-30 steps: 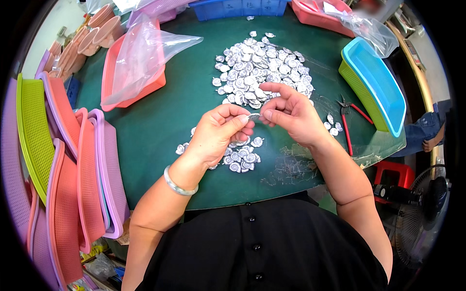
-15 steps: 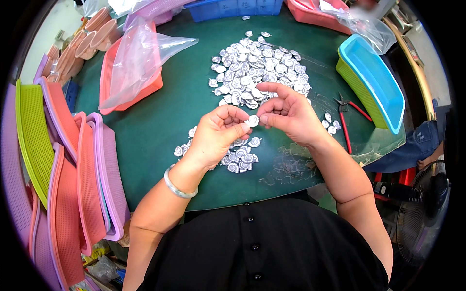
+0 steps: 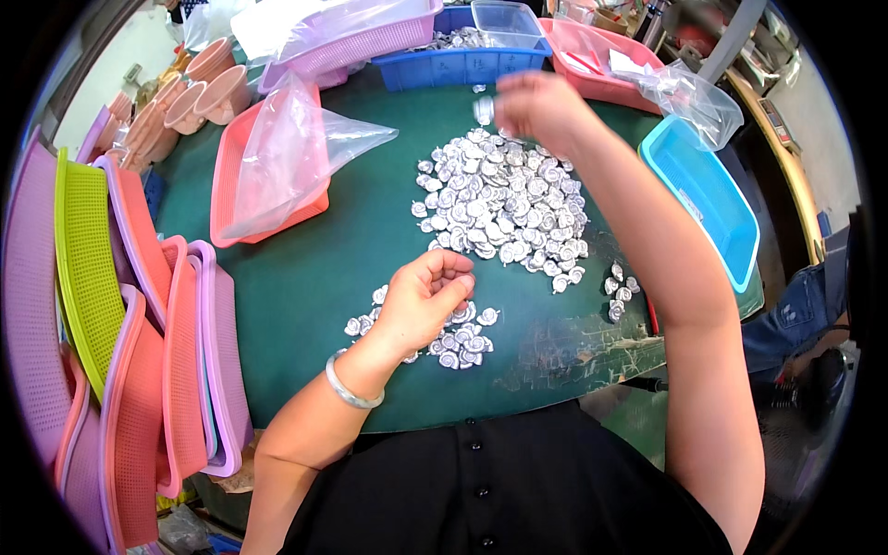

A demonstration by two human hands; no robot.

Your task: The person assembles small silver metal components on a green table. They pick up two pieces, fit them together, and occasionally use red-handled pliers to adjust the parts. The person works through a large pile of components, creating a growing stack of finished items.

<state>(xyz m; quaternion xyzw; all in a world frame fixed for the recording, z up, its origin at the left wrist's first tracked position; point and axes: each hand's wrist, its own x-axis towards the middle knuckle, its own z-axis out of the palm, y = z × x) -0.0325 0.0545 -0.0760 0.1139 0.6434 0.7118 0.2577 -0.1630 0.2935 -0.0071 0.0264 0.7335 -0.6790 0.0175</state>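
Note:
A big heap of small silver-grey rose-shaped pieces [image 3: 504, 190] lies on the green tabletop [image 3: 314, 314]. Over its far edge is my right hand [image 3: 544, 109], smeared by motion. A blurred silvery piece [image 3: 483, 111] shows just left of its fingertips; whether they still touch it is unclear. My left hand [image 3: 430, 296], with a pale bangle at its wrist, is closed with curled fingers above a smaller group of the same pieces [image 3: 461, 344]. What its fingers hold, if anything, is hidden. Several more pieces [image 3: 618, 294] lie right of the big heap.
At the left stand stacked pink, purple and green baskets [image 3: 139, 416]. A pink basket [image 3: 222, 217] holds a clear plastic bag. A blue bin [image 3: 407, 72] with silvery pieces is at the back. On the right are a light-blue basket [image 3: 712, 222] and a red tool handle [image 3: 651, 316].
My right hand has left my left hand and swung to the far side of the heap. The rose-shaped piece is gone from between the hands. The whole view has shifted.

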